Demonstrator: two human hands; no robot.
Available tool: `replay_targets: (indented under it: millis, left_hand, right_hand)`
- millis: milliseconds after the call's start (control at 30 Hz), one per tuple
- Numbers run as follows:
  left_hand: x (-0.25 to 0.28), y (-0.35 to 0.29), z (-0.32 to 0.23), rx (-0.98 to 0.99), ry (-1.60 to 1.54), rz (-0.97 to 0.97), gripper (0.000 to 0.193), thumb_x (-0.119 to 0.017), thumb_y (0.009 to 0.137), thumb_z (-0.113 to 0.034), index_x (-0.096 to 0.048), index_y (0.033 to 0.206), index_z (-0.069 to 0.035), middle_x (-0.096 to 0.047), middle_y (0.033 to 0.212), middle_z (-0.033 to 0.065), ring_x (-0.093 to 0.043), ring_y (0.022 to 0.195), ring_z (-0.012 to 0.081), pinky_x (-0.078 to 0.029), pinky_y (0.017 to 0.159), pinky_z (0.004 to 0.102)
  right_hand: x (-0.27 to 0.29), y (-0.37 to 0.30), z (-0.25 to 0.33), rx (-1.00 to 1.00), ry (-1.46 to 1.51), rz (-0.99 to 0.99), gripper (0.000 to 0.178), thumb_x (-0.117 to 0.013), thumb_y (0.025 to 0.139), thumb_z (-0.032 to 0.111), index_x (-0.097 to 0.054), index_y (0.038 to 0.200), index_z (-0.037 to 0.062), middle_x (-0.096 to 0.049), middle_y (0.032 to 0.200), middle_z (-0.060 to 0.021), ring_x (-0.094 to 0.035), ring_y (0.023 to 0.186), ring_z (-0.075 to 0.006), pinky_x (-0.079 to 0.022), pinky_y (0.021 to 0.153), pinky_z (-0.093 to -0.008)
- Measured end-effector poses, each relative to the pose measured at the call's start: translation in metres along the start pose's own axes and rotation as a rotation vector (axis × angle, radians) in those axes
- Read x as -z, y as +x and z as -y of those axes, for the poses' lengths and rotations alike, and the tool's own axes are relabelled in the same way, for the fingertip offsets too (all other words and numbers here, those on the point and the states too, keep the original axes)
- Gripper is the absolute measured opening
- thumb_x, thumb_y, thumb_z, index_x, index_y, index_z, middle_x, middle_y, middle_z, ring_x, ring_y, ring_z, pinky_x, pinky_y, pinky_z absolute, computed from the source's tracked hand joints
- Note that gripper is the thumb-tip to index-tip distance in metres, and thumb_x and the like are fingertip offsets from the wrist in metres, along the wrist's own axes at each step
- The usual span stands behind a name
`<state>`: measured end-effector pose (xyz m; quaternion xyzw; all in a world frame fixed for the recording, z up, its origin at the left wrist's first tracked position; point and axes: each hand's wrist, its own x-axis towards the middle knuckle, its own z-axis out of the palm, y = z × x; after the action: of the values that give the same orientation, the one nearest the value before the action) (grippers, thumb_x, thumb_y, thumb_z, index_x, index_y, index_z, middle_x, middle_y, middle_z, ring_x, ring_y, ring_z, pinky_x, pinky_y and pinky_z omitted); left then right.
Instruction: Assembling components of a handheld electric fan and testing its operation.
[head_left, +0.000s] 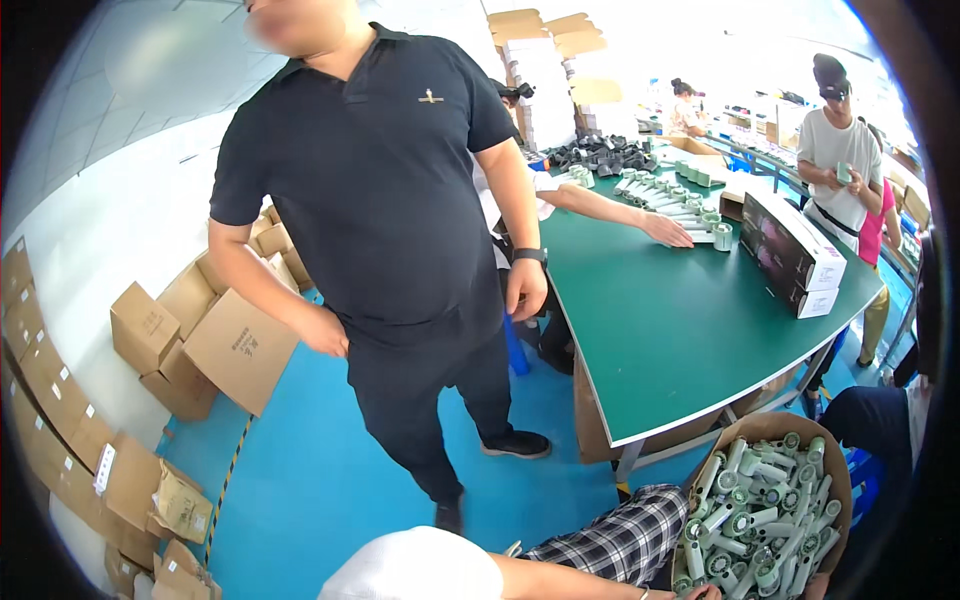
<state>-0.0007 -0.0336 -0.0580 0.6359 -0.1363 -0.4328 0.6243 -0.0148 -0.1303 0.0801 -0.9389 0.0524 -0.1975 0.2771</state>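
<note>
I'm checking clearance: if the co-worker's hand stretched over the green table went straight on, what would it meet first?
Probably the nearest pale-green hair-dryer-shaped housing, just beyond the co-worker's hand; whether they already touch is unclear.

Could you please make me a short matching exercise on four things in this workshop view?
1. Open carton at the lower right
2. Tabletop
3. Black parts
4. Floor line at the left

A. Green
B. Heaped toward the tabletop's far end
C. Yellow and black
D. Filled with pale green parts

Pairs: 1-D, 2-A, 3-B, 4-C
</note>
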Motion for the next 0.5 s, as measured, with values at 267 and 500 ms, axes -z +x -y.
replay_targets:
  millis: [267, 500]
  left_hand:
    - [-0.012, 0.003, 0.000, -0.045, -0.072, -0.053, 0.054, -0.053, 0.085, -0.029, -0.034, 0.133, -0.012, -0.047, 0.108, 0.0066, -0.047, 0.094, 0.0187, -0.043, 0.075, 0.0356]
    - [-0.012, -0.028, -0.040, 0.136, -0.370, 0.001, 0.047, -0.058, 0.081, -0.019, -0.040, 0.124, -0.011, -0.056, 0.074, 0.0084, -0.055, 0.044, 0.0185, -0.044, 0.033, 0.0332]
  right_hand:
    - [0.001, -0.008, 0.006, -0.015, 0.083, -0.086, 0.016, -0.054, 0.088, 0.011, -0.062, 0.088, -0.0026, -0.061, 0.093, -0.0194, -0.057, 0.083, -0.0353, -0.046, 0.075, -0.0435]
    - [-0.027, -0.013, -0.026, -0.066, 0.080, -0.109, 0.014, -0.054, 0.086, 0.008, -0.060, 0.088, -0.0047, -0.059, 0.093, -0.0207, -0.056, 0.086, -0.0374, -0.045, 0.076, -0.0440]
